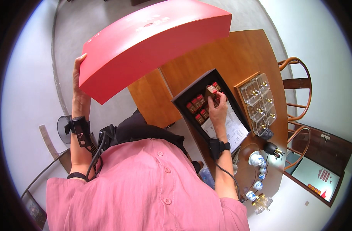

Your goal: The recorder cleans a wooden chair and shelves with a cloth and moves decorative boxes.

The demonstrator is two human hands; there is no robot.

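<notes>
My left hand (pixel 78 73) grips the left end of a large, long red box (pixel 156 50), which is raised and tilted beyond the table's left side. Its fingers are mostly behind the box. Over a black tray (pixel 191 123), my right hand (pixel 218 112) pinches a small brown box with a red top (pixel 211 91) between thumb and fingers. Several more small red-and-brown boxes (pixel 197 103) stand in rows in the tray, close to that hand. Under my right wrist a white printed sheet (pixel 230 129) covers the tray's near part.
The black tray rests on a wooden table (pixel 203 50). To its right, lidded clear containers (pixel 257 111) with gold knobs sit on a wooden board. Blue-and-white porcelain cups (pixel 257 158) line the near right part. Wooden chairs (pixel 299 82) stand along the far right side.
</notes>
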